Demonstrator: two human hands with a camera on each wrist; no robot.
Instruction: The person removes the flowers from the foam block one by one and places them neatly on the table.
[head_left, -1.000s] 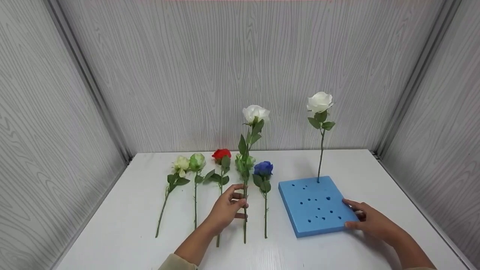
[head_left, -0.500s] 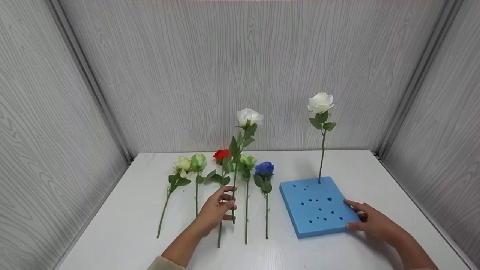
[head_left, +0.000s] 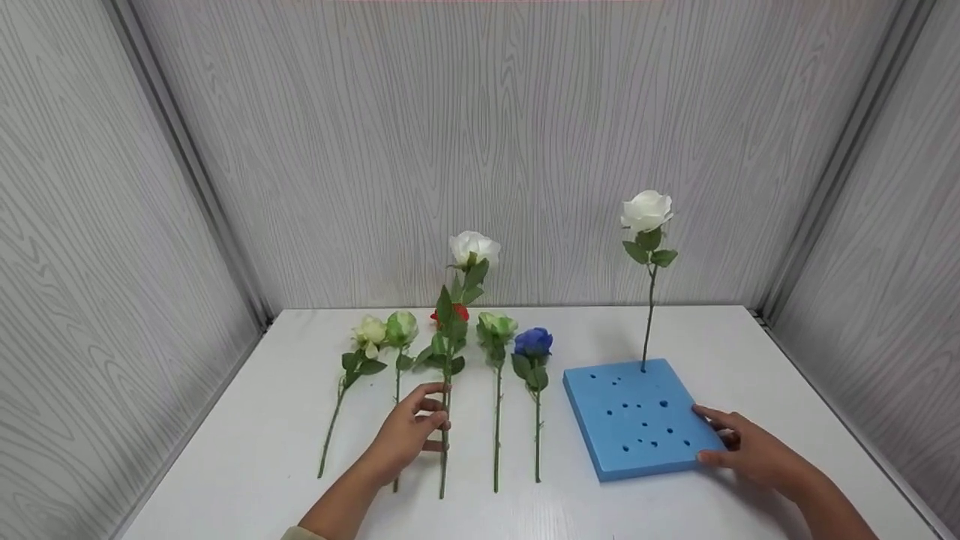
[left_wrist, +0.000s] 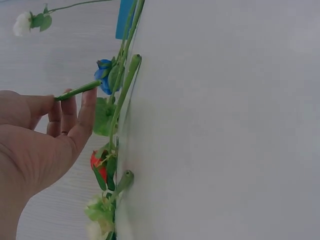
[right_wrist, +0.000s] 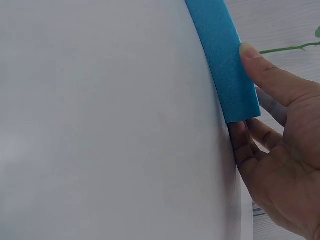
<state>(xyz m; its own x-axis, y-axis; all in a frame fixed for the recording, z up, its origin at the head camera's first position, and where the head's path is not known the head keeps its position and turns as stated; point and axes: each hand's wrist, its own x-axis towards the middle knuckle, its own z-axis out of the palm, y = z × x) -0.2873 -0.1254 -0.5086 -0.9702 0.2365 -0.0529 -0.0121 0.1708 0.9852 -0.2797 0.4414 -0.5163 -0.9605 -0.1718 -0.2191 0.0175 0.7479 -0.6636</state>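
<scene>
My left hand (head_left: 409,431) pinches the stem of a white rose (head_left: 474,247) between thumb and fingers. This rose stands nearly upright over the row of flowers, its leaves partly hiding a red rose (head_left: 463,312). In the left wrist view the stem's cut end (left_wrist: 95,84) sticks out past the fingers. My right hand (head_left: 757,454) grips the near right corner of a blue foam board (head_left: 626,433) with several holes; in the right wrist view the thumb lies on the board's upper edge. Another white rose (head_left: 646,211) stands upright in a hole at the board's back.
On the white table (head_left: 247,450) lie a cream rose (head_left: 369,331), a pale green rose (head_left: 402,327), another green rose (head_left: 497,325) and a blue rose (head_left: 533,342), stems toward me. Grey wood-grain panels (head_left: 375,150) enclose the table at the back and both sides.
My left hand has carried the white rose leftward, from over the right-hand green rose to over the red rose. My right hand stays on the foam board's corner. The view has shifted slightly.
</scene>
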